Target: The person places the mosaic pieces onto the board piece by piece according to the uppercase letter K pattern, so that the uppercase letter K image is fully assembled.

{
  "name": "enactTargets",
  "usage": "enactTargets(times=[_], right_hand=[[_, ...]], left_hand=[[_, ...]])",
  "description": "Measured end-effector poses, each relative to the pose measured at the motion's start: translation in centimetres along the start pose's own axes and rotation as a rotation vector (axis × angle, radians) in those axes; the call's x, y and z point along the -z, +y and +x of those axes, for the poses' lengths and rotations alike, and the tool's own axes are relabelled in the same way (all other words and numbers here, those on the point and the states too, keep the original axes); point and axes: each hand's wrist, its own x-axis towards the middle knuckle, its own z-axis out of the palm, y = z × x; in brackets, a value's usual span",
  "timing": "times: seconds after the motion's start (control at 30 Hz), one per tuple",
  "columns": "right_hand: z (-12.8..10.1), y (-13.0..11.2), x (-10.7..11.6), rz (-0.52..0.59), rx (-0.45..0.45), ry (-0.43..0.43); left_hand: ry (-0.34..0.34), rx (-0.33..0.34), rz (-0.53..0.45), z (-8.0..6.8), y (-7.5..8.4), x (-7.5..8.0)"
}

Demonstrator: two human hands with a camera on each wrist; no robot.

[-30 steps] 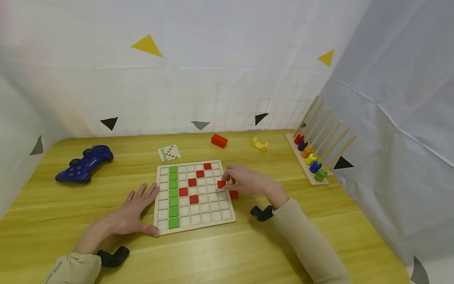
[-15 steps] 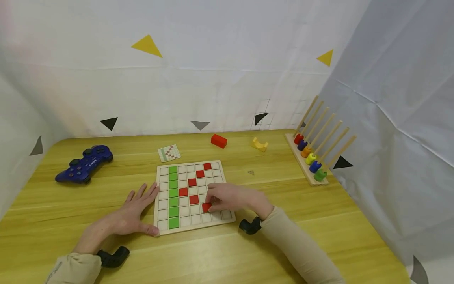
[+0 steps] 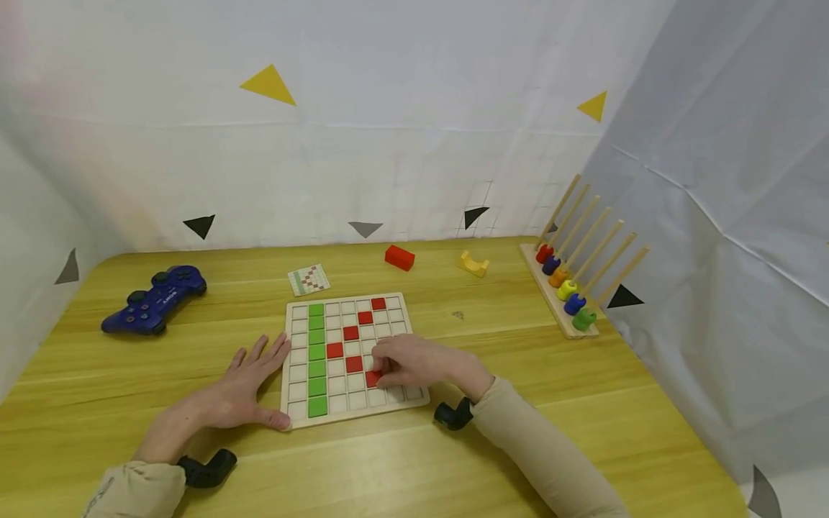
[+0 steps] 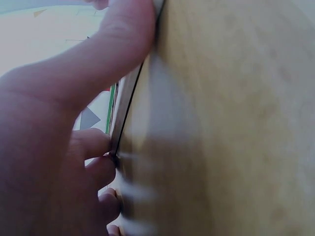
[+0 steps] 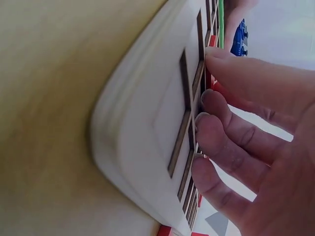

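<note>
A wooden grid board (image 3: pixel 388 411) lies flat on the table, with a column of green tiles (image 3: pixel 317 387) and a slanting line of red tiles (image 3: pixel 350 333) in its squares. My right hand (image 3: pixel 421 360) is over the board's lower right part, thumb and finger pinching a red tile (image 3: pixel 373 379) at a square; whether it is fully seated cannot be told. In the right wrist view the fingertips (image 5: pixel 209 129) touch or nearly touch the grid. My left hand (image 3: pixel 236 394) lies spread on the table, thumb and fingers touching the board's left edge.
A small pattern card (image 3: pixel 309 279) lies behind the board, near a red block (image 3: pixel 399 257) and a yellow curved piece (image 3: pixel 473 264). A blue game controller (image 3: pixel 155 300) is at left. At right stands a peg rack (image 3: pixel 547 291) with coloured beads. Something red (image 5: pixel 165 231) lies beside the board.
My right hand has carried the red tile from the board's right edge down and left, to a square near the lower middle. My left hand has stayed still.
</note>
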Motion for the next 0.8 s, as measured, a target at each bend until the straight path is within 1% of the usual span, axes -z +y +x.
enactTargets(times=[0.2, 0.33, 0.53, 0.8], right_hand=[[-0.03, 0.05, -0.07, 0.002, -0.006, -0.003], [-0.02, 0.11, -0.12, 0.025, -0.011, -0.002], [-0.02, 0.16, -0.18, 0.077, -0.045, -0.011], [0.15, 0.19, -0.29, 0.082, -0.089, -0.014]], left_hand=[[-0.002, 0.0, -0.001, 0.05, -0.14, -0.08], [0.0, -0.005, -0.003, 0.02, -0.14, -0.06], [-0.004, -0.011, -0.009, 0.0, -0.2, -0.11], [0.004, -0.017, -0.004, -0.03, -0.34, -0.14]])
